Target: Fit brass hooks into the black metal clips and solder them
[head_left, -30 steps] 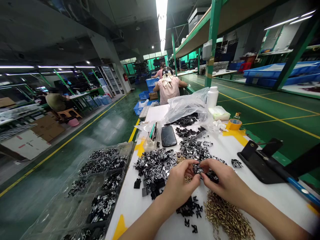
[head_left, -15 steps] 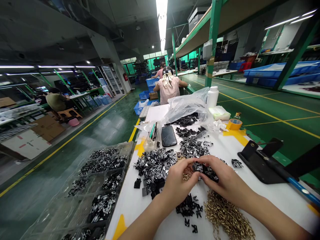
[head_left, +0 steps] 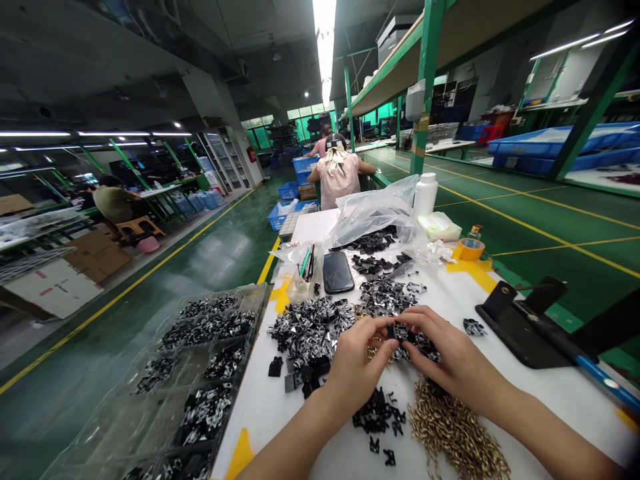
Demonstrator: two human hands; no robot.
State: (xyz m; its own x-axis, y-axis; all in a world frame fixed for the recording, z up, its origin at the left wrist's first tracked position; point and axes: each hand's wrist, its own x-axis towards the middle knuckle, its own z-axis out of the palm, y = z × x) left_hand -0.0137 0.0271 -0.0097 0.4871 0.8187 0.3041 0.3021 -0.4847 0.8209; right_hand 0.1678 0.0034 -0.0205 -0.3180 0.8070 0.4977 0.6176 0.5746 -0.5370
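Above white table (head_left: 263, 400), nearside of phone (head_left: 338, 272), pinches small part (head_left: 401, 331) (long axis unclear) between clamped fingertips of left hand (head_left: 361, 353) and right hand (head_left: 450, 350).

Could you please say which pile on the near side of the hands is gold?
It is the larger pile, below the right hand in the picture; the smaller pile to its left is black.

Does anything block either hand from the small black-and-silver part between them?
Nothing visible does. The left hand has the small black-and-silver part at its fingertips; the right hand curves close around it, contact unclear. The loose parts heap lies beyond, not between.
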